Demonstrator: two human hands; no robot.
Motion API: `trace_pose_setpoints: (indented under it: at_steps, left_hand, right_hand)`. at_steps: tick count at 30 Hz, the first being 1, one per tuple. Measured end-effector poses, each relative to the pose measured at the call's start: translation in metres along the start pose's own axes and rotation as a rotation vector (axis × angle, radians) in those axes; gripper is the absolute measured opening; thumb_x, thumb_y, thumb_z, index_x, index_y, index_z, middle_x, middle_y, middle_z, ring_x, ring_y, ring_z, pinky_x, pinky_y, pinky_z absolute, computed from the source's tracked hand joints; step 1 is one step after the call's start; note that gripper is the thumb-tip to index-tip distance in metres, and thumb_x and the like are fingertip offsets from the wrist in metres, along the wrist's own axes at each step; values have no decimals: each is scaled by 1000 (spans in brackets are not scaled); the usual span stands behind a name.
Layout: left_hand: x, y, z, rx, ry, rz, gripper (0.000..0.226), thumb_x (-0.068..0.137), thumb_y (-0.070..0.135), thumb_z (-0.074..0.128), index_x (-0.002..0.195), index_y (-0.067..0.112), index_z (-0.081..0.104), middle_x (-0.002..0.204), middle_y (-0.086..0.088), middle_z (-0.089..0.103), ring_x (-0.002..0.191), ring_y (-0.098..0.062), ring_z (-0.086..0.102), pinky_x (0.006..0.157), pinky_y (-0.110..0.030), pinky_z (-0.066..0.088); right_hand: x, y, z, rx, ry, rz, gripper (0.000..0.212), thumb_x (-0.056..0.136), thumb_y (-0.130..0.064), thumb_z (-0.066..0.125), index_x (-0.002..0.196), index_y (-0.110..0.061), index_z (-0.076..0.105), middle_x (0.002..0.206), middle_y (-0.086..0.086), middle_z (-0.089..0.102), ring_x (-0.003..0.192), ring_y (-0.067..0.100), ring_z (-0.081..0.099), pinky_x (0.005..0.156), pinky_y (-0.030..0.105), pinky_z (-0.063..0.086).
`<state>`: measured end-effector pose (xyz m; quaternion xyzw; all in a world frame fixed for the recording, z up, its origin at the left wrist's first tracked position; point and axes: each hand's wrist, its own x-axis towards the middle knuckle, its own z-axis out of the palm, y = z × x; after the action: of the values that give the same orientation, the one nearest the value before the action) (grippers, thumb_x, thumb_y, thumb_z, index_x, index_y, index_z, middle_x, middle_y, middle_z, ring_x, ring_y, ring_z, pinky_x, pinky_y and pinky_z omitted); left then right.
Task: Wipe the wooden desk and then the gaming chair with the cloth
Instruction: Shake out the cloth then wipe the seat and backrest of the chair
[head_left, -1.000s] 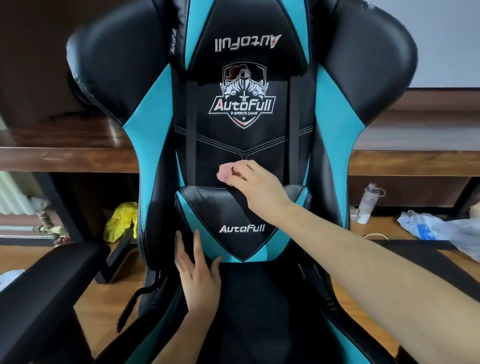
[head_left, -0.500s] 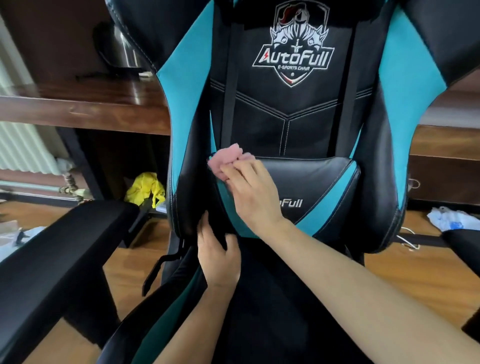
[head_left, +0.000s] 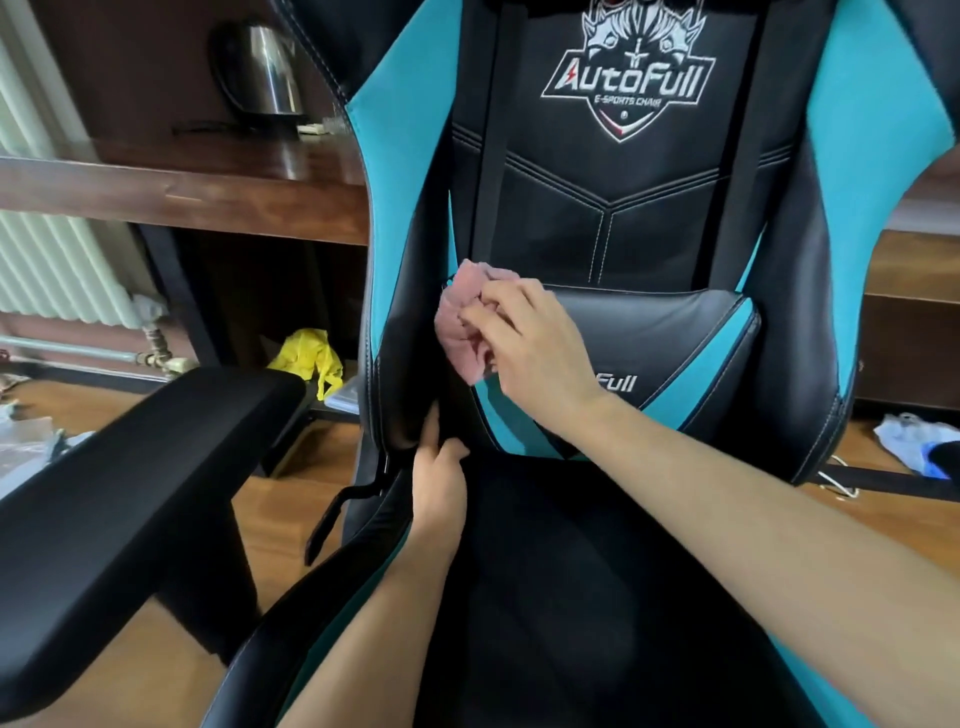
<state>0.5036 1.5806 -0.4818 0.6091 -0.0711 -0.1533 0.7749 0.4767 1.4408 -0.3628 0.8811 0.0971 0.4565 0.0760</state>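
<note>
- Near left, a black armrest (head_left: 130, 467); at centre, the dark seat (head_left: 545, 597) of the chair (head_left: 608, 228).
- The left hand (head_left: 439, 483) reaches into the crease where the seat meets the chair back. Its fingertips are hidden, so I cannot tell whether it grips.
- Just beyond, the right hand (head_left: 535, 353) holds a bunched pink cloth (head_left: 460, 322) against the back's left edge, beside the cushion (head_left: 675, 353).
- Likely risks: the bunched cloth slipping from the fingers into the crease, or the strap-hung cushion shifting under pressure.
- Far left, the desk (head_left: 234, 176) with a kettle (head_left: 260, 73).
</note>
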Motion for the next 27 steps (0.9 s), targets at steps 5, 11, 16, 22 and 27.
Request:
trace_pose_setpoints:
  at_steps: [5, 11, 16, 22, 27]
  left_hand:
    - [4, -1, -2, -151, -24, -7, 62, 74, 13, 49, 128, 35, 72, 101, 9, 79, 98, -16, 69, 92, -30, 54]
    - [7, 0, -1, -281, 7, -48, 58, 99, 2, 29, 128, 37, 65, 97, 22, 78, 85, 8, 73, 65, -9, 54]
    - [2, 4, -2, -272, 10, -6, 54, 100, 4, 30, 137, 28, 62, 95, 25, 78, 87, 12, 71, 65, -4, 50]
    - [8, 5, 2, -251, 31, -18, 66, 93, -8, 26, 142, 20, 61, 125, 6, 74, 84, 9, 72, 66, -7, 52]
    - [7, 4, 7, -209, -47, 27, 68, 93, -8, 33, 153, 15, 54, 146, -16, 62, 133, -32, 60, 117, -48, 45]
  right_hand:
    - [-58, -32, 28, 5, -43, 40, 28, 86, 1, 66, 114, 0, 72, 110, 15, 67, 104, 38, 61, 86, 50, 52]
    - [-120, -30, 37, 22, -279, -225, 21, 103, -12, 52, 100, -9, 74, 100, 3, 65, 101, 21, 55, 94, 33, 40]
    - [-89, -25, 27, -35, -289, -282, 16, 102, -15, 61, 106, -11, 75, 107, 2, 67, 94, 24, 61, 81, 39, 50]
    - [-10, -14, 5, 82, 24, 46, 14, 106, -24, 57, 105, -22, 71, 102, -8, 67, 96, 11, 59, 88, 36, 52]
    - [-25, -20, 16, -25, 114, 101, 22, 93, 2, 64, 112, -2, 74, 112, 14, 69, 105, 33, 56, 84, 40, 44]
